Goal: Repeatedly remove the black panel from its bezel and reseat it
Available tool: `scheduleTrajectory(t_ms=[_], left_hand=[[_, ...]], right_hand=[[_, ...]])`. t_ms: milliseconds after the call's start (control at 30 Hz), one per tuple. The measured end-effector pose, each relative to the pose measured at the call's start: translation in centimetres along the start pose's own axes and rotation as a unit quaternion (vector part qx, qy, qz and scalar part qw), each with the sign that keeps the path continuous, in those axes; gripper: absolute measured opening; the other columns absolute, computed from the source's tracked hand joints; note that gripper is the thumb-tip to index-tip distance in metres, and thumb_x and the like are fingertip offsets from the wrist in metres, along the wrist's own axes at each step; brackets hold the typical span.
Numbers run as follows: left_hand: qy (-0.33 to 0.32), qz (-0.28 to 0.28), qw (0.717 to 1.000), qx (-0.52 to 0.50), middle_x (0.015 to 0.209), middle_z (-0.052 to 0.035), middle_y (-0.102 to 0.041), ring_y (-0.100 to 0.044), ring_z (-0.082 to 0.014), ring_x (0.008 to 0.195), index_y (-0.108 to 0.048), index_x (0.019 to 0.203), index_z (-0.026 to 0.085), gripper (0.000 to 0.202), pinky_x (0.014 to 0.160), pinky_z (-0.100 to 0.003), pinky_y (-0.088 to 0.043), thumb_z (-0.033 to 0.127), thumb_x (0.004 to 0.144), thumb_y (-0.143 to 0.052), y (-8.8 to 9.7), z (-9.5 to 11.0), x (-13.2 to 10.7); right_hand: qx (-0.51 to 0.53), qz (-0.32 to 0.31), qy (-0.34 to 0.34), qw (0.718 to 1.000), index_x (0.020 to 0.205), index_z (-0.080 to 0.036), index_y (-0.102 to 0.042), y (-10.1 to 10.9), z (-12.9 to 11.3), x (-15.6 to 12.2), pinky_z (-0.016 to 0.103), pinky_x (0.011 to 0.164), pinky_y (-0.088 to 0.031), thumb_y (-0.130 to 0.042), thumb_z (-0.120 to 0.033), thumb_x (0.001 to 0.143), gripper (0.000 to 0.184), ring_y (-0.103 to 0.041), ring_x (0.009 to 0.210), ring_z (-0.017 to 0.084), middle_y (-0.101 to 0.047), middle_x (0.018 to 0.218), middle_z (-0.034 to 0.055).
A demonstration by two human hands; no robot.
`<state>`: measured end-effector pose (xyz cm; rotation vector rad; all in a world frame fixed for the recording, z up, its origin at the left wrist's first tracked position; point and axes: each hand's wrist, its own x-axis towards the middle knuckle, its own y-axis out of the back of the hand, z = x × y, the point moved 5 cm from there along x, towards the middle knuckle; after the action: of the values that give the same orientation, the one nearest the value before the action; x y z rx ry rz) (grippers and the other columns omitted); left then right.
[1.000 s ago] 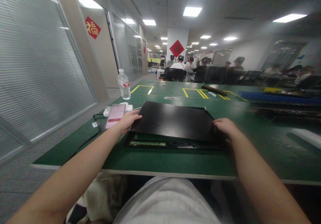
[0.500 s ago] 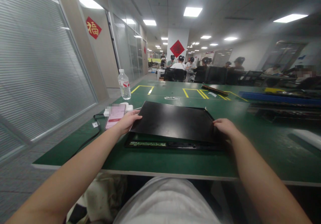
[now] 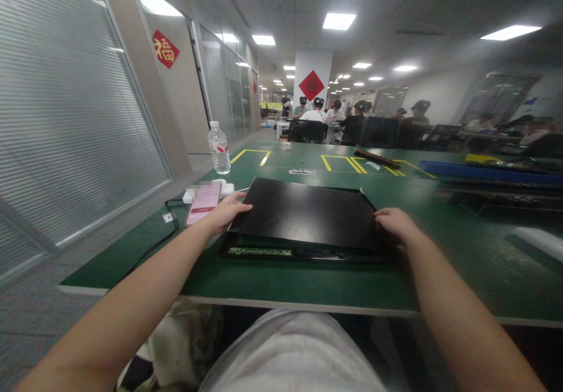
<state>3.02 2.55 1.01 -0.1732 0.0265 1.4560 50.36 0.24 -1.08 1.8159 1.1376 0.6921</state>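
A flat, glossy black panel (image 3: 303,213), like a display screen, lies tilted over a black frame (image 3: 316,255). Along the frame's near side shows a strip of green circuit board (image 3: 259,252). My left hand (image 3: 226,211) grips the panel's left edge, thumb on top and fingers partly hidden underneath. At the right edge, my right hand (image 3: 393,222) pinches the panel beside the frame's rim; its fingertips are partly hidden. The panel's near edge stands apart from the frame, leaving a dark gap.
On the green table (image 3: 334,286), a phone (image 3: 203,203), a white charger (image 3: 226,189) and a water bottle (image 3: 219,149) stand left. A dark bar (image 3: 377,158) lies at the back; a blue strip (image 3: 492,171) and a white object (image 3: 541,242) lie right. Several people sit far behind.
Almost nothing differs. The view has shifted very slightly, and both hands keep their hold on the panel's edges.
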Motion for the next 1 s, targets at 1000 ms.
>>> scheduleTrajectory(t_ms=[1000], left_hand=[[-0.011, -0.079, 0.994, -0.078, 0.096, -0.0087, -0.079, -0.076, -0.0222, 0.077, -0.062, 0.13, 0.016, 0.058, 0.066, -0.03, -0.061, 0.004, 0.074, -0.063, -0.5, 0.3, 0.4]], right_hand=[[-0.025, -0.005, 0.003, 1.0, 0.103, -0.018, -0.078, 0.1, -0.4, -0.2, 0.028, 0.08, -0.051, -0.058, -0.019, 0.078, 0.032, -0.069, 0.093, 0.023, -0.074, 0.105, 0.009]])
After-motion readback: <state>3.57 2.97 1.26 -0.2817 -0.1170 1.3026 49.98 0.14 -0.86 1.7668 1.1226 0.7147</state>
